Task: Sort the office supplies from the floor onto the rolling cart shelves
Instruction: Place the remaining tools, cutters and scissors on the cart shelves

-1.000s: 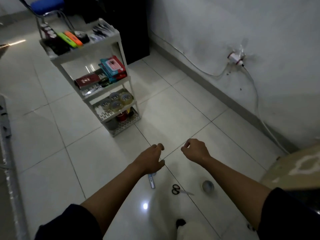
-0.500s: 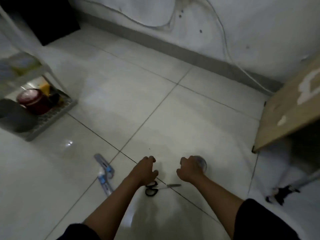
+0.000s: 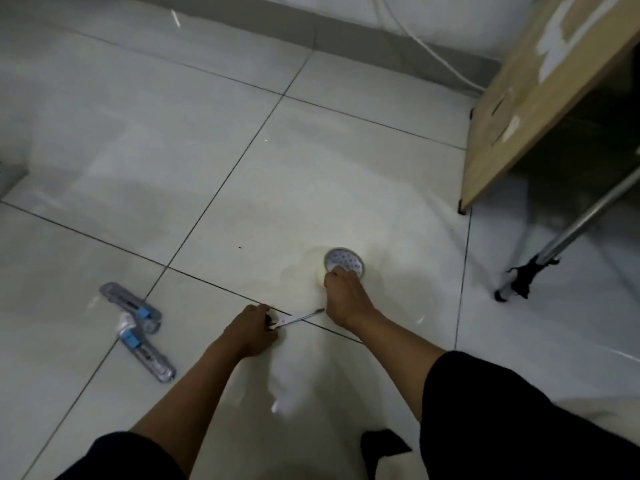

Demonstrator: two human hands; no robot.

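Your left hand (image 3: 251, 329) curls over the scissors (image 3: 294, 318) handles, hiding them; only the blades show. Your right hand (image 3: 343, 292) pinches the tape roll (image 3: 343, 261) on the floor (image 3: 207, 150). Two packaged cutters (image 3: 138, 327) lie left, details blurred

White tile floor (image 3: 104, 140) with dark grout lines; tape roll (image 3: 343, 263) grey, dotted; left of it, grey-blue packets (image 3: 138, 327); black sleeves (image 3: 519, 417).
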